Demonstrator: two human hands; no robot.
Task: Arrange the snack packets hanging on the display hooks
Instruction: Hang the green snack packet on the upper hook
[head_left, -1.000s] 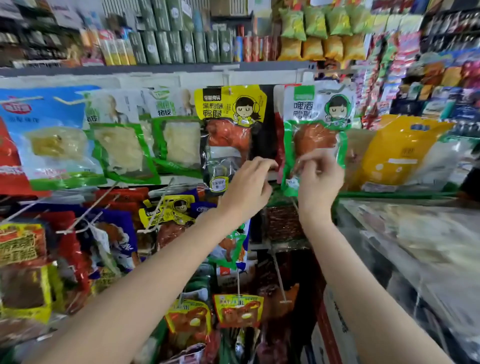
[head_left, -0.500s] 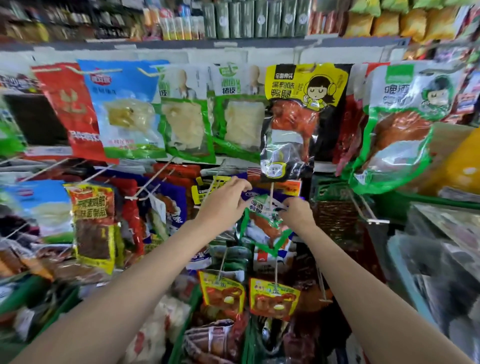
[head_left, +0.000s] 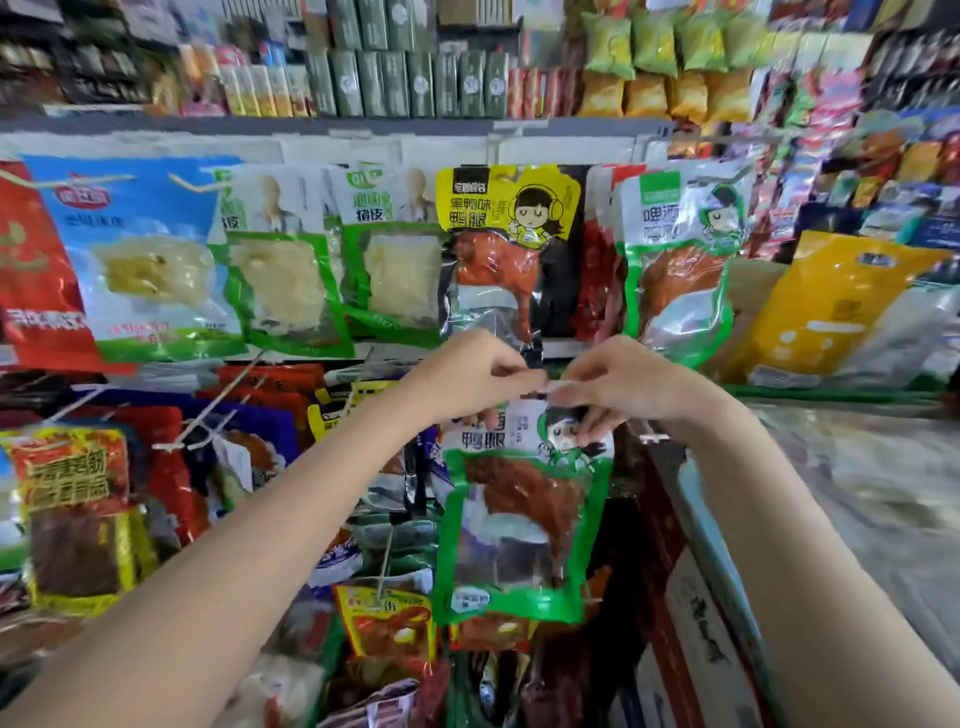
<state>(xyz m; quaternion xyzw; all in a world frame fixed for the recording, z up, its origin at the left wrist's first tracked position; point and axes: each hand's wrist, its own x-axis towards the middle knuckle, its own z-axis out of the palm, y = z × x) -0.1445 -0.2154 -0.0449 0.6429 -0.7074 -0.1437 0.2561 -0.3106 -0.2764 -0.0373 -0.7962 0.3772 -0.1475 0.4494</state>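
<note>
A green-bordered duck-leg snack packet (head_left: 519, 525) hangs in front of the display rack, held by its white top edge. My left hand (head_left: 467, 374) pinches the top left corner and my right hand (head_left: 623, 384) pinches the top right. Above them, a yellow-and-black duck-leg packet (head_left: 498, 244) and another green duck-leg packet (head_left: 675, 270) hang on the upper hooks. Two green pork-skin packets (head_left: 291, 280) and a blue packet (head_left: 140, 260) hang further left on the same row.
White hooks (head_left: 208, 415) stick out from the lower rows among red and blue packets. A yellow-red packet (head_left: 78, 514) hangs at left. Small yellow-red packets (head_left: 384, 623) hang below. A glass counter (head_left: 857, 493) lies to the right, and a shelf of boxes (head_left: 405, 83) runs above.
Both hands dropped from the upper-row packets to the lower hooks, took hold of a green duck-leg packet and lifted it up by its top edge. The camera view shifted.
</note>
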